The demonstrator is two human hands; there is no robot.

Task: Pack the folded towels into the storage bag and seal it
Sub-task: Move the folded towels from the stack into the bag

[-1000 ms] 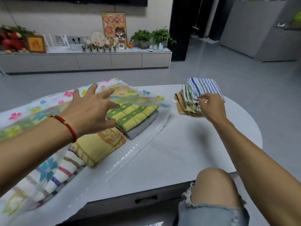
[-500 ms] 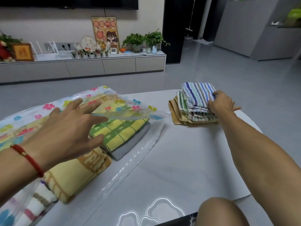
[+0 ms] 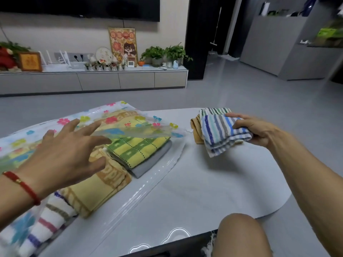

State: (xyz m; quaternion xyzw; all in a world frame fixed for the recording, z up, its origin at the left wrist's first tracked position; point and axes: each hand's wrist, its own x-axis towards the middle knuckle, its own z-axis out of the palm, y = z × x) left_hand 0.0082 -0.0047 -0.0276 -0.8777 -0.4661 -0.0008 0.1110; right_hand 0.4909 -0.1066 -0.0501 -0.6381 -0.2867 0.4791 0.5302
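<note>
Head view: mid-packing. Right hand (image 3: 259, 131) grips blue-striped towel (image 3: 220, 134), raised off stack (image 3: 197, 127) on tabletop (image 3: 213, 182). Left hand (image 3: 68, 154) fingers spread, hovering at flap of storage bag (image 3: 141, 130); contact unclear. Next, probably: lift flap, slide towel beside green-yellow towel (image 3: 137, 149).

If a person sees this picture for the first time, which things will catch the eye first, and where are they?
First comes the flowered storage bag on the left of the table, its clear flap lifted by the left hand over a green-yellow towel and other towels inside. On the right, the right hand grips a blue-striped towel above a small stack at the far edge.
</note>
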